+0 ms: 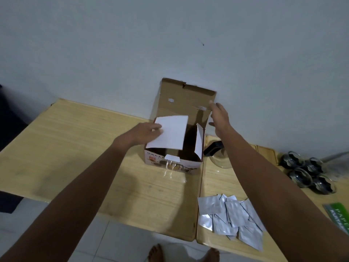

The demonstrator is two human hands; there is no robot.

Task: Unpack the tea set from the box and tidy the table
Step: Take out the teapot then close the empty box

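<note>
- Cardboard box stands on the wooden bench, against the pale wall. Top is open; printed front faces the camera.
- Rear lid flap stands upright, leaning on the wall. Two pale tape scraps show on its inner face.
- Left hand rests on the left inner flap, white side up. Thumb lies on top of the flap's left edge, fingers go beneath it: grip is grasping the flap. The flap lies roughly level over the left part of the opening.
- Right hand is raised at the right edge of the lid flap. Fingers are extended and relaxed, fingertips touching or just beside that edge; cannot tell which. Grip is released, nothing held.
- Right inner flap stands nearly upright, white side inward.
- Box interior is dark; contents cannot be told.
- Glass teapot with a black handle sits just right of the box, partly hidden by the right forearm.
- Four glass cups with dark holders are clustered together further right on the bench.
- Pile of silver foil sachets lies near the front edge of the bench, overlapping one another, well apart from the box.
- Green printed item shows at the right frame edge, cropped.
- Two bare feet stand on the tiled floor below the bench.
</note>
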